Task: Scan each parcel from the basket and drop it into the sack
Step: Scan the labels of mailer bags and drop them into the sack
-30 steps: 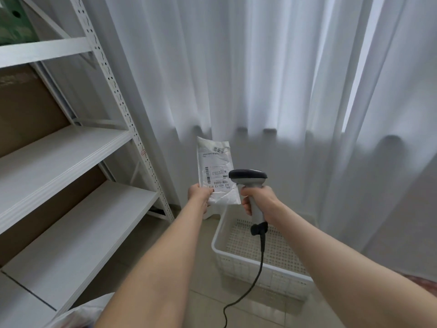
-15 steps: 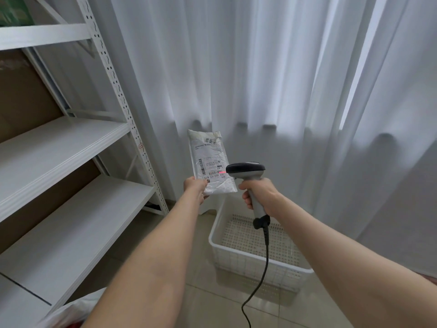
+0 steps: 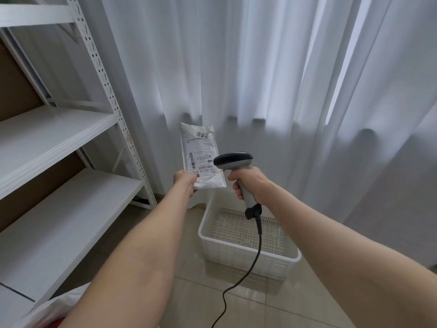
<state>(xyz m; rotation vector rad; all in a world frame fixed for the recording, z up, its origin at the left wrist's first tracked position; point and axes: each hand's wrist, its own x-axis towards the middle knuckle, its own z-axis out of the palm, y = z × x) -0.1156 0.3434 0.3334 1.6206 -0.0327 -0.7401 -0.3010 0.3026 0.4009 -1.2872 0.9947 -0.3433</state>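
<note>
head view: both bare forearms reached forward and down over a tiled floor (image 3: 260, 301). the left hand (image 3: 185, 181) pinched the parcel (image 3: 201, 159) at its lower left corner, fingers and thumb curled onto it, and held it upright in the air, above the basket (image 3: 250, 253) and a little to its left. the parcel was a crumpled white plastic mailer with its printed label turned toward the camera; barcodes and the digits "502 602-12 815" ran sideways near its lower end. the right hand (image 3: 251, 185) was clenched round the grey handle of the scanner (image 3: 233, 160). the scanner's dark head pointed left at the label and overlapped the parcel's right edge in the picture, though i could not tell whether the two touched. a black cable (image 3: 258, 252) dropped from the base of the handle, crossed in front of the basket and ran off the bottom edge.

the basket was white, with gridded walls and a perforated bottom, and it stood on the floor below the hands, close to the curtain (image 3: 260, 67). the curtain hung in pale folds across the whole back. white metal shelves (image 3: 59, 131) stood at the left, with brown board behind them. in the bottom left corner, under the left forearm, lay crumpled white plastic with a bit of red beneath it – probably the sack (image 3: 45, 308), but too little of it showed to be sure.
</note>
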